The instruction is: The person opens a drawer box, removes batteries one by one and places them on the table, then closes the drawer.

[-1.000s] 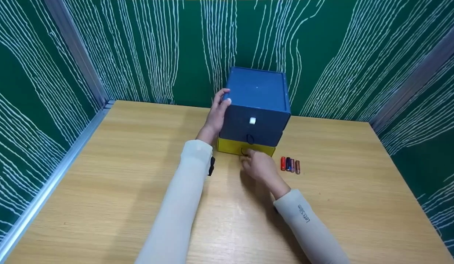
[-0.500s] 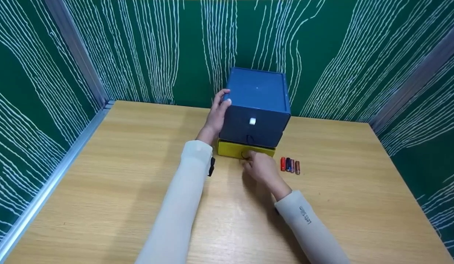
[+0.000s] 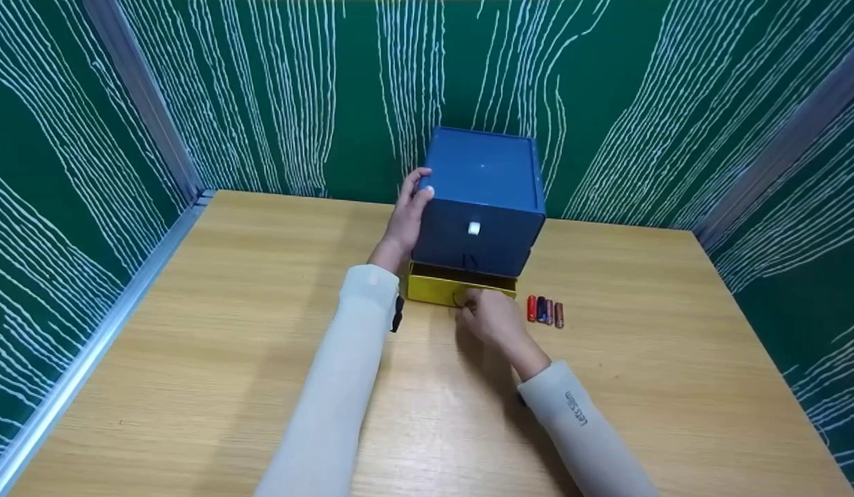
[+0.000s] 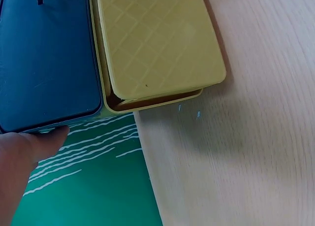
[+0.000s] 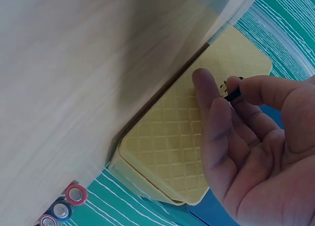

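A stacked drawer unit (image 3: 482,166) with a blue top and dark blue drawers stands near the back wall. Its lowest drawer is yellow (image 3: 430,288) and juts out part way at the front, its inside showing as a dark strip. Against the unit's left side rests my left hand (image 3: 402,217), thumb by the front edge; the left wrist view shows the thumb (image 4: 51,141) along the blue side. My right hand (image 3: 494,317) pinches the black loop handle (image 5: 234,94) on the yellow drawer's front between thumb and finger. The waffle-patterned yellow face (image 5: 170,132) fills the right wrist view's middle.
Several batteries (image 3: 541,310), red, dark blue and brownish, lie side by side right of the yellow drawer. A white knob (image 3: 474,228) and a black loop (image 3: 469,261) sit on the blue fronts. Green walls with white lines (image 3: 357,103) edge the wooden table (image 3: 226,310).
The yellow drawer has slid forward out of the unit, with my right hand moving slightly toward me on its loop. My left hand stays in place on the unit.
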{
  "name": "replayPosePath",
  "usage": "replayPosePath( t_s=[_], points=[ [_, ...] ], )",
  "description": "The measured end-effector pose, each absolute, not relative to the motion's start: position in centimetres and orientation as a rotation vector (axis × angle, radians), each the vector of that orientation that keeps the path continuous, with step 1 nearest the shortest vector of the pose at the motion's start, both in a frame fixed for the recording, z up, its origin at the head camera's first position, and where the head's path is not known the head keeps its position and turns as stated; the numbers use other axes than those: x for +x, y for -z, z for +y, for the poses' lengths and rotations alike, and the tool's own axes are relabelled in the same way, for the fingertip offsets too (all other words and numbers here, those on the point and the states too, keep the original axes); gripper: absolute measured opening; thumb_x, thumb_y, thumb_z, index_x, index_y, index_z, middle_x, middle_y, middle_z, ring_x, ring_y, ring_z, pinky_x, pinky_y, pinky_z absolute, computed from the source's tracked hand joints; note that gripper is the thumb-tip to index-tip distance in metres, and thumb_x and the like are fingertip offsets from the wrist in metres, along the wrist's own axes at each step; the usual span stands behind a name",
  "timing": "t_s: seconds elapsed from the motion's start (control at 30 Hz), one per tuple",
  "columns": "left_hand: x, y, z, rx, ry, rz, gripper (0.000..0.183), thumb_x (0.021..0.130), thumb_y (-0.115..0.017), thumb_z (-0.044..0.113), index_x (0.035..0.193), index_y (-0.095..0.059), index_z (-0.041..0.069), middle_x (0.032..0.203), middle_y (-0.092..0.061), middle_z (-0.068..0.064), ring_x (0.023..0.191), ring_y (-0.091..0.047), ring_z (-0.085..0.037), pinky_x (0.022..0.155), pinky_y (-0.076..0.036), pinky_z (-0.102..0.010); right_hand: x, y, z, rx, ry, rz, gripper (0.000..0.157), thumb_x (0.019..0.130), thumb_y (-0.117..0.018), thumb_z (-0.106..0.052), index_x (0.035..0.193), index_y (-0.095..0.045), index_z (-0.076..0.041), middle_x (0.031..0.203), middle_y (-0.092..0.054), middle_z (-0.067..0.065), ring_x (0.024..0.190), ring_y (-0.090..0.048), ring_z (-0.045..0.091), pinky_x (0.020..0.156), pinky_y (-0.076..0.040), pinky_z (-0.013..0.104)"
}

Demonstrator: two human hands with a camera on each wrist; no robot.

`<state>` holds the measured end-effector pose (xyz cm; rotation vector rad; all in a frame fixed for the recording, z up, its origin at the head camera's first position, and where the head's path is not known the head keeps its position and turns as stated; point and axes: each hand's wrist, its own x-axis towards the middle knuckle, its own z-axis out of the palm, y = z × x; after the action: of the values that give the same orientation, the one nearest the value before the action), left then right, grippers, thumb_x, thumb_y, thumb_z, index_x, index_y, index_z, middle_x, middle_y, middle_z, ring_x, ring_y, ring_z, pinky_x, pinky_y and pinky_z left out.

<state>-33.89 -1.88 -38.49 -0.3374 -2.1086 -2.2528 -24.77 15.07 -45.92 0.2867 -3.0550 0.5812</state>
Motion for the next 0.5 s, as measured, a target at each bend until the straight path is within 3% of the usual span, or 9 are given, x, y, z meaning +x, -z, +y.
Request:
replayPosePath(
  t_s=[0.5],
  points=[
    [-34.06, 38.9, -1.76, -0.336, 2.205, -2.113, 0.037, 0.087, -0.039, 0.047, 0.123, -0.033, 0.044, 0.14, -0.021, 0.011, 0.124, -0.026, -0.014, 0.103, -0.019, -0.046, -23.87, 45.79, 15.4, 0.297, -0.609, -3.052, 0.012, 0.078, -0.058, -0.021, 0.087, -0.065, -0.02, 0.079, -0.061, -0.004, 0.066, -0.05, 0.015, 0.06, -0.041, 0.029]
  ],
)
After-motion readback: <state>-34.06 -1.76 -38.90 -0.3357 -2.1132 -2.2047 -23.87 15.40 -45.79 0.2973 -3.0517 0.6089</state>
